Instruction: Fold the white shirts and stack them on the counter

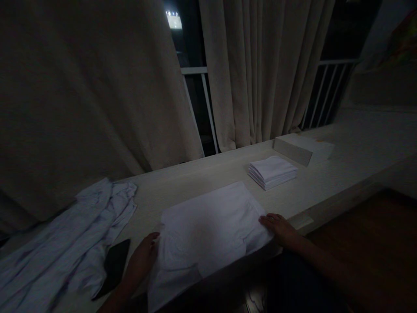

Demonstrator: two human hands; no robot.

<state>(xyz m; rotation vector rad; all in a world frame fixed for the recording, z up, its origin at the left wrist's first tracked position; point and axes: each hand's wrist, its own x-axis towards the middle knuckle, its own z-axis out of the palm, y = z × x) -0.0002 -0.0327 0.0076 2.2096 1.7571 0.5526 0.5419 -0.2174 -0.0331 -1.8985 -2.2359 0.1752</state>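
Spread cloth [208, 230] lies between heaped cloth [81, 234] and folded stack [273, 171]

On the table [192, 184], the spread cloth lies in front, along the near edge, with the left hand [143, 256] at its left side and the right hand [275, 224] at its right. The heaped cloth lies farther left; a flat slab [116, 263] sits between it and the left hand. Behind and to the right of the spread cloth stands the folded stack, with a box [293, 150] beyond it, farther right. Curtains [260, 74] hang behind the table, a railing [194, 70] showing between them. Floor [368, 234] lies below, at right.
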